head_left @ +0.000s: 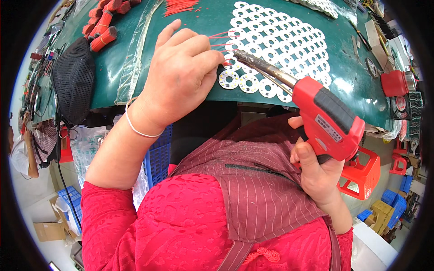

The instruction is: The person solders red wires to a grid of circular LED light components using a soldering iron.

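Note:
My left hand (183, 67), with a white band round its wrist, is raised over the front of the green table, its thumb and fingers pinched on thin red wires (220, 44). The wires run right to the leftmost of the white ring-shaped circuit boards (285, 47), which lie in tight rows. In the front row a ring board with small yellow dots (234, 82) shows clearly. My right hand (314, 174) is wrapped round the grip of a red and black soldering gun (327, 115). Its dark tip points left, close to the wires and the boards' left edge.
Bundles of red wire (103, 39) and a loose wire pile (180, 6) lie at the back left. A black mesh cap (73, 81) sits at the table's left edge. To the right are a red container (394, 83) and red stools (364, 174); a blue crate (160, 156) stands below.

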Motion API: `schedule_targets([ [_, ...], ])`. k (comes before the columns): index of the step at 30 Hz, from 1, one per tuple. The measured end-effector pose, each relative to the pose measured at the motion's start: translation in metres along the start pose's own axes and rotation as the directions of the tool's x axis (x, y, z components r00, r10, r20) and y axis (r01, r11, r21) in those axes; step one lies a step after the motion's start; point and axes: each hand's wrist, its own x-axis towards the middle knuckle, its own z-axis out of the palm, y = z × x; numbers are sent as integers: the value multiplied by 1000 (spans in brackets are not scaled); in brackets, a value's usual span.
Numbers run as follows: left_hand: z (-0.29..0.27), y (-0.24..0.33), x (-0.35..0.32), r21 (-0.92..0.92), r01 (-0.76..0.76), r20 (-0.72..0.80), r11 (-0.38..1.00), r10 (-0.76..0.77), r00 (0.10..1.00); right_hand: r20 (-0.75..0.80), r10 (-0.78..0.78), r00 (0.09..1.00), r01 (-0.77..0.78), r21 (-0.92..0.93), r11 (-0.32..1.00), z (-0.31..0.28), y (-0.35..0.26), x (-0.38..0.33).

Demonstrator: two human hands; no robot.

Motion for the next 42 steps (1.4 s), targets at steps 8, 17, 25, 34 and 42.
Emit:
schedule_targets([
  [8,0,0,0,2,1,8,1000,-1,1000,36,-30,999,33,-78,996,-1,2,2],
  [17,0,0,0,9,-5,5,1000,5,1000,44,-3,999,6,-84,996,-4,6,-2],
  [25,0,0,-1,13,-4,10,1000,4,1000,18,-26,1000,27,-66,997,0,0,1],
  [34,-2,-1,-3,54,31,5,998,-31,1000,2,-14,1000,14,-40,999,-3,-1,0],
  [42,-9,1,-5,17,124,50,992,-125,991,-25,6,1000,-6,-9,1000,-2,-2,-2],
])
